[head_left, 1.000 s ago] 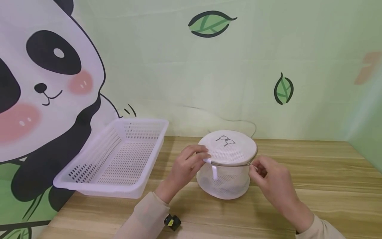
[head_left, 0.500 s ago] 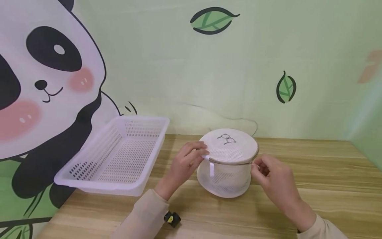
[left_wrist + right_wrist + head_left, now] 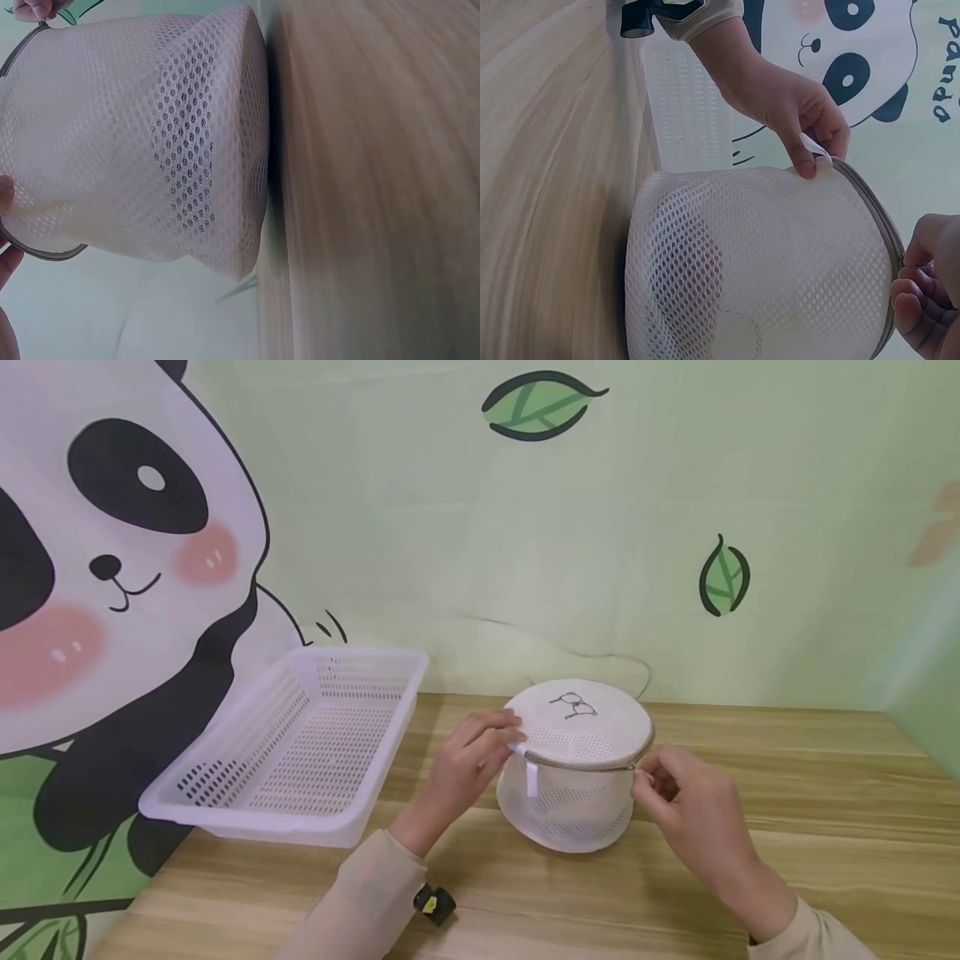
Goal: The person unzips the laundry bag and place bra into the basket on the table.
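Note:
A round white mesh laundry bag [image 3: 566,810] stands upright on the wooden table, with a line drawing on its flat lid [image 3: 577,727]. A zipper [image 3: 577,766] runs around the lid's edge, and a white tag [image 3: 532,779] hangs at the front left. My left hand [image 3: 472,760] pinches the rim beside the tag, thumb below and fingers on top, as the right wrist view shows. At the front right of the rim, my right hand [image 3: 690,802] pinches the small zipper pull, mostly hidden by the fingertips. Through the mesh, contents cannot be made out.
A white perforated plastic basket [image 3: 315,760] stands left of the bag. A small black device [image 3: 435,904] shows by the left wrist. Behind the table [image 3: 825,793] hangs a green panda backdrop [image 3: 420,543], with a thin cord [image 3: 592,656] in front of it.
The head view has tilted slightly, so the scene sits a little higher. The white tag has shifted slightly left against the bag. Both hands keep their holds on the rim and zipper pull.

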`<state>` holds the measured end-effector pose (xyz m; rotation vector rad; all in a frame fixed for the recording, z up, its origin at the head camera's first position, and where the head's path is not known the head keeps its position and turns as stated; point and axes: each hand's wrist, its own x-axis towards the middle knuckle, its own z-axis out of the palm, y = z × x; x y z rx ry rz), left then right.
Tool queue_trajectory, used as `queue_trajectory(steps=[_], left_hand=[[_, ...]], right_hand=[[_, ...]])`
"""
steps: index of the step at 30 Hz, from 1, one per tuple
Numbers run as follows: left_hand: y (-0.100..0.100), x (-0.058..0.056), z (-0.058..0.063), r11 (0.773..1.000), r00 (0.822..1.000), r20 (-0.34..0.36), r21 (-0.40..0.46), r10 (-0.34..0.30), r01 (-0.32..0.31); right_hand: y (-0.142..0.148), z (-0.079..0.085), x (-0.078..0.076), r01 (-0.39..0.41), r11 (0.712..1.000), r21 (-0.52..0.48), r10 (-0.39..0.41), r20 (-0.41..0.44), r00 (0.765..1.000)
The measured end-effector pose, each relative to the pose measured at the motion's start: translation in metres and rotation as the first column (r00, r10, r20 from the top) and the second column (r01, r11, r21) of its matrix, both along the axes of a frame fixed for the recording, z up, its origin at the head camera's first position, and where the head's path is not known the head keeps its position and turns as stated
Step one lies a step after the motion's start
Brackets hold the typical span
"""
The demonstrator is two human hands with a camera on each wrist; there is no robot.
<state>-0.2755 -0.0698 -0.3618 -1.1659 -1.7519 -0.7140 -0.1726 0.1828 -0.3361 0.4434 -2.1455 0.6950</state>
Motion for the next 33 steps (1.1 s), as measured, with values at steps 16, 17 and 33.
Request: queue_trajectory(steps=[16, 17, 33], left_hand=[[-0.0037, -0.0039, -0.0033, 0.999, 0.996, 0.084, 0.025, 0.029, -0.031], [-0.0037, -0.0039, -0.0036, 0.999, 0.995, 0.091, 0.021, 0.038, -0.04], [-0.0029, -0.0032, -0.0069, 0.993, 0.986, 0.123, -0.045, 0.115, -0.111]], right_hand=[[-0.0022, -0.0015, -0.0006, -0.03, 1.0, 0.0, 0.03, 0.005, 1.0], [-0.0023, -0.0015, -0.0002, -0.031, 1.0, -0.003, 0.031, 0.009, 0.999], [-0.0053, -0.006, 0.0, -0.046, 0.999, -0.006, 0.046, 0.021, 0.999]])
